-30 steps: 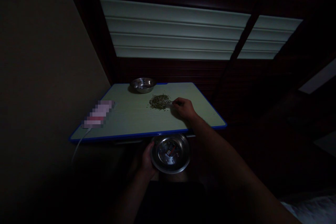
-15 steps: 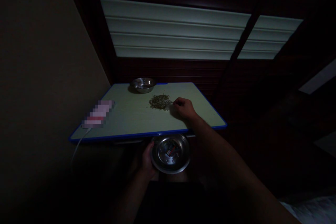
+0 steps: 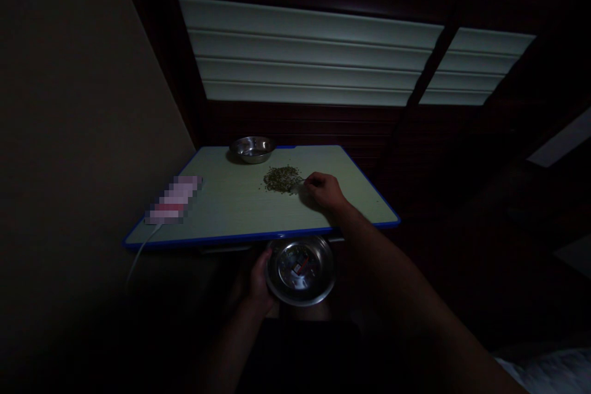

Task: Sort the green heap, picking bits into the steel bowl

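Observation:
A loose pile of small greenish-brown grains (image 3: 281, 179) lies spread on the pale tabletop (image 3: 231, 209). At its right edge my right hand (image 3: 323, 189) is closed in a pinch round the handle of a thin, spoon-like metal utensil (image 3: 299, 182). The utensil's far end reaches into the grains and is too dim to make out clearly. Below the table's near edge, my left hand (image 3: 261, 280) grips a shiny metal bowl (image 3: 323, 283) by its left side. A dark and red patch, perhaps a label or reflection, shows on the bowl's bottom.
Another metal bowl (image 3: 253, 151) stands at the table's back left. A blurred pinkish phone-like object (image 3: 173, 200) with a white cable (image 3: 142, 249) lies at the left edge. Behind the table rises a dark wooden panel with pale slats (image 3: 305, 55); a wall (image 3: 92, 104) borders the left.
My right hand stays nearly in place, with the utensil shifting slightly at the right edge of the grains. My left hand and its bowl look unmoved. The view has shifted very slightly.

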The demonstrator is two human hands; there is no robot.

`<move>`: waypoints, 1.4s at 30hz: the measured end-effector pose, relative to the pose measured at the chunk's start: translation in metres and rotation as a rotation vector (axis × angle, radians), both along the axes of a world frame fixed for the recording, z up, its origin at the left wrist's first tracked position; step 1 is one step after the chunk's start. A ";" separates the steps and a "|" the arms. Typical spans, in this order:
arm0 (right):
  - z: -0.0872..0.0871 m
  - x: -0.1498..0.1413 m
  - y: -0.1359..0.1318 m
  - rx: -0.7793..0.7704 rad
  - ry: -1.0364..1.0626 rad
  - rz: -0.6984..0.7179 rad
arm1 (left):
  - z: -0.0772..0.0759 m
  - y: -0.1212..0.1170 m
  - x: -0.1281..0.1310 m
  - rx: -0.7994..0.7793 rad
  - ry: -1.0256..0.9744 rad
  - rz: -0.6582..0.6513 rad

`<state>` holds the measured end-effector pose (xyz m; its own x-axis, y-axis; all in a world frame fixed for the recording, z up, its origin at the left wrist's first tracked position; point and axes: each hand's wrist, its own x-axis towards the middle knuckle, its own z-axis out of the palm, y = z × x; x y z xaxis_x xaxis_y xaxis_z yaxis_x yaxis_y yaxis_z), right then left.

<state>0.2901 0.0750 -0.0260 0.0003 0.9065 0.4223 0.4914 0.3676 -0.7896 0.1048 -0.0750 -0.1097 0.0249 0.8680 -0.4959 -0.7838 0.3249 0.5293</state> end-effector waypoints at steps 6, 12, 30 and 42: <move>0.002 0.000 -0.001 -0.003 -0.008 0.014 | 0.000 0.000 0.000 -0.003 0.008 -0.007; 0.002 0.000 -0.002 0.020 -0.046 -0.006 | -0.001 0.000 0.000 0.009 0.002 -0.001; 0.001 0.001 -0.002 0.056 -0.049 -0.035 | 0.000 0.000 0.000 0.007 0.013 -0.010; 0.001 0.000 -0.001 0.050 -0.039 0.006 | 0.002 0.000 0.001 0.017 0.033 -0.002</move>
